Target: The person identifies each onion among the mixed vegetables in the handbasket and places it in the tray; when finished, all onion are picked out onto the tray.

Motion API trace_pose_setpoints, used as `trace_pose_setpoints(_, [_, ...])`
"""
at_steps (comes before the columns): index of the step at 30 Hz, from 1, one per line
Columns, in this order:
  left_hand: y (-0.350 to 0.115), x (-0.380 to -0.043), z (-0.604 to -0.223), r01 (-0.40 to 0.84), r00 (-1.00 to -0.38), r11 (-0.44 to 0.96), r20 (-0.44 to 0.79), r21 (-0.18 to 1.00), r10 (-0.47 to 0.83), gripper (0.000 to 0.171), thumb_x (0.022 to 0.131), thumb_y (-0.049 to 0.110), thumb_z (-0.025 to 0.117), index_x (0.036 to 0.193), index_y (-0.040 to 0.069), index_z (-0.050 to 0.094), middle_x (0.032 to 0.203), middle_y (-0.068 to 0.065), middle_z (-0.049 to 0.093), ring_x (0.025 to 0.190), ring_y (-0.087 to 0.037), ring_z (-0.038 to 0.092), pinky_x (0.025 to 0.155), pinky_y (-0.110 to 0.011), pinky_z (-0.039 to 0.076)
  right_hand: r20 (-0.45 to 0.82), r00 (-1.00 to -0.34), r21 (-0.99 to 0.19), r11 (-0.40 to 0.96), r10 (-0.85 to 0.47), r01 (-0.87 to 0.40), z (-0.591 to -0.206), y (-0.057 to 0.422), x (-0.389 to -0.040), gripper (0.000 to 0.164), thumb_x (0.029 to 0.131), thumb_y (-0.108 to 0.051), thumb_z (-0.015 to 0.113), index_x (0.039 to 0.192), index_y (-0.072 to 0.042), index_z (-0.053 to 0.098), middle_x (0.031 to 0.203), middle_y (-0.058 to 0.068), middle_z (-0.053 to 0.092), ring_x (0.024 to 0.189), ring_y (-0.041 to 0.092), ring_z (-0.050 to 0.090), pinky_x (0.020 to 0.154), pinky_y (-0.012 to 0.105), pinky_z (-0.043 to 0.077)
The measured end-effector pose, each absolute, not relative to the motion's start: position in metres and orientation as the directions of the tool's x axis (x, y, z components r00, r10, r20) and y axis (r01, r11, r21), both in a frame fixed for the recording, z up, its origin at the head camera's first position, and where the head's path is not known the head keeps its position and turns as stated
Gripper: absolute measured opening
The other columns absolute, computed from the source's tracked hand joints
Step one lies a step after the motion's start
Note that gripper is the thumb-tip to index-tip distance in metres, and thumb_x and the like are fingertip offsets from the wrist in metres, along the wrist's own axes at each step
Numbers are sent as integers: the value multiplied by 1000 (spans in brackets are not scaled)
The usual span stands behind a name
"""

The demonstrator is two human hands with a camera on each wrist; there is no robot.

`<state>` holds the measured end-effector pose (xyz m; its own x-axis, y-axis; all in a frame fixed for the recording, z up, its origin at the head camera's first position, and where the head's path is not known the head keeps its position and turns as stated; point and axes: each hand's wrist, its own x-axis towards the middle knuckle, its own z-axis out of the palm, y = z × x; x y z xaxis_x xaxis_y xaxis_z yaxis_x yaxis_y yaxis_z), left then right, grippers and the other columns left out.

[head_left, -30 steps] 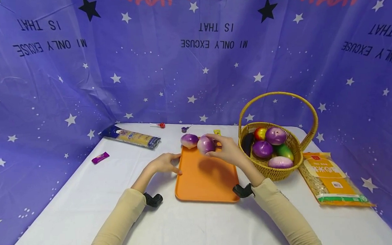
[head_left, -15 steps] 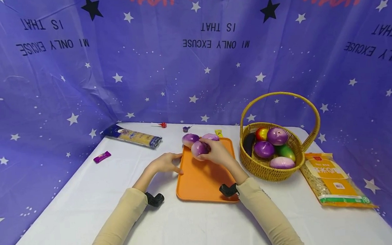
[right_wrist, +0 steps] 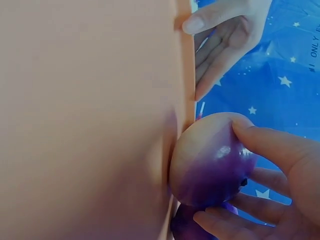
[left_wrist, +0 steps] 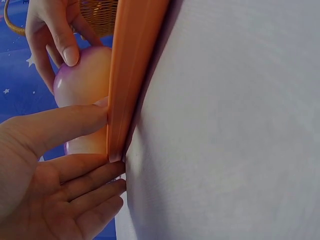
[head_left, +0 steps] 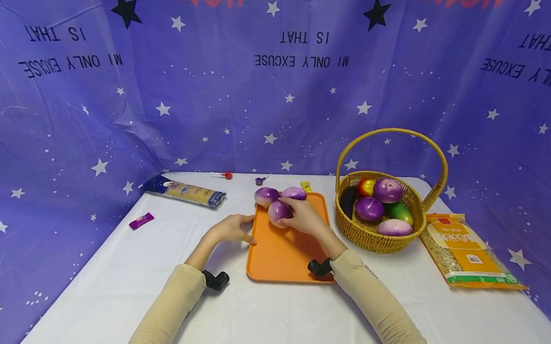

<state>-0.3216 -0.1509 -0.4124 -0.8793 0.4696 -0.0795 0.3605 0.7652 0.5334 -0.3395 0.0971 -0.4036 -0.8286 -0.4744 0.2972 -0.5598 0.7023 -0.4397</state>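
Observation:
An orange tray (head_left: 285, 257) lies in the middle of the table. My right hand (head_left: 302, 216) grips a round purple-and-white vegetable (head_left: 279, 213), onion-like in look, over the tray's far part; in the right wrist view the thumb and fingers hold its purple side. Two similar vegetables sit at the far end: one at the far left corner (head_left: 265, 196), the other (head_left: 295, 193) just right of it, partly behind my right hand. At the tray's left edge my left hand (head_left: 232, 228) touches the rim, thumb tip (left_wrist: 101, 102) on it and fingers extended along the outside.
A wicker basket (head_left: 383, 245) with a tall handle stands right of the tray, holding several vegetables and fruits. Beyond it lies an orange grain bag (head_left: 469, 251). Left are a blue-and-yellow packet (head_left: 185, 192) and a purple candy (head_left: 141, 221); lollipops (head_left: 228, 175) lie behind.
My right hand set one vegetable at the tray's far end and now holds another a little nearer and left. The left hand stays at the tray's edge.

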Motion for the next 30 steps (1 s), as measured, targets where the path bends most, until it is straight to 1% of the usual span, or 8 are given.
trace_pose_setpoints(2, [-151,-321,-413,359,-879,761,-80,540,471,84,74,30,83,142,-1,45,140,-23,48,131,-39,41,109,-50,32,300,-829,-441,702,-473,-560,-405,96,-340,60,80,-22,80,132,-3,57,126,16,61,116,32,58,103,42,43])
trace_pose_setpoints(10, [-150,-320,-410,358,-880,765,-80,536,468,84,74,29,83,142,-1,45,140,-23,48,131,-40,41,109,-50,32,310,-823,-453,687,-477,-568,-403,97,-335,56,79,-20,81,128,-2,60,124,16,62,115,33,58,102,42,43])
trace_pose_setpoints(15, [-150,-319,-409,356,-880,764,-82,539,468,83,74,28,83,142,-1,45,140,-23,48,131,-40,41,109,-50,32,318,-823,-463,681,-470,-568,-404,96,-336,57,78,-19,82,128,-1,60,124,16,62,115,32,58,103,42,43])
trace_pose_setpoints(21, [-150,-319,-409,358,-877,762,-84,540,472,83,74,28,82,142,-1,44,140,-23,47,131,-40,40,109,-51,31,314,-828,-466,685,-464,-560,-405,96,-337,58,78,-20,82,129,-1,59,125,16,62,116,32,57,103,42,42])
trace_pose_setpoints(26, [-149,-320,-409,351,-879,764,-92,541,469,84,75,29,82,143,-1,43,141,-23,47,132,-40,40,109,-51,31,301,-831,-481,679,-467,-555,-396,101,-334,60,79,-21,81,131,-2,58,127,16,61,118,32,56,105,41,41])
trace_pose_setpoints(30, [-149,-321,-409,345,-881,768,-97,540,464,84,75,29,82,143,-1,43,141,-23,47,132,-40,39,109,-51,32,316,-821,-517,639,-476,-570,-381,110,-330,58,79,-21,81,130,-4,59,127,15,61,118,32,56,104,42,41])
